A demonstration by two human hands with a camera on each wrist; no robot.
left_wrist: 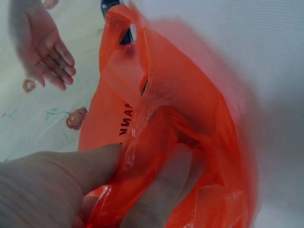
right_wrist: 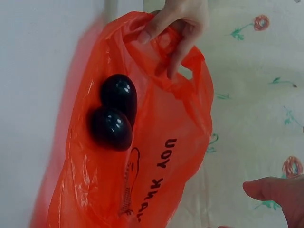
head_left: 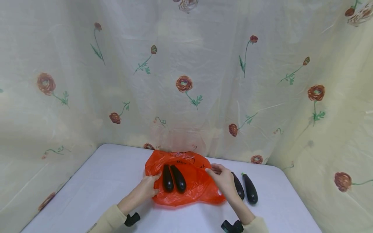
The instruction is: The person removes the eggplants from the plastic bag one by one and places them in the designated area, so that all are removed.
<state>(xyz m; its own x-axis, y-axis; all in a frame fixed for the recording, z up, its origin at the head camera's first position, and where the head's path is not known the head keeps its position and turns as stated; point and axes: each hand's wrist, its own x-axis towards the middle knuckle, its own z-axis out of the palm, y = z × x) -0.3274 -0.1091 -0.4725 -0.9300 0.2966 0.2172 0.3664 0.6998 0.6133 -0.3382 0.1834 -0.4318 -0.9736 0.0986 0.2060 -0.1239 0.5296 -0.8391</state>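
A red-orange plastic bag [head_left: 198, 191] with dark print lies spread on the table. Two glossy dark eggplants [head_left: 167, 181] [head_left: 179, 180] rest side by side on it, their round ends toward me. At the bag's left edge my left hand [head_left: 150, 186] pinches the thin plastic between thumb and fingers; the left wrist view shows the bag's folds [left_wrist: 156, 128] bunched there. My right hand [head_left: 222, 178] hovers by the bag's right side, holding nothing, its fingers [left_wrist: 57, 61] loosely extended in the left wrist view.
Two more eggplants [head_left: 238, 186] [head_left: 250, 189] lie right of the bag, one partly behind my right forearm. The white table [head_left: 116, 171] meets a flower-printed curtain [head_left: 204, 106] at the back and sides. Each wrist wears a black camera [head_left: 232, 226].
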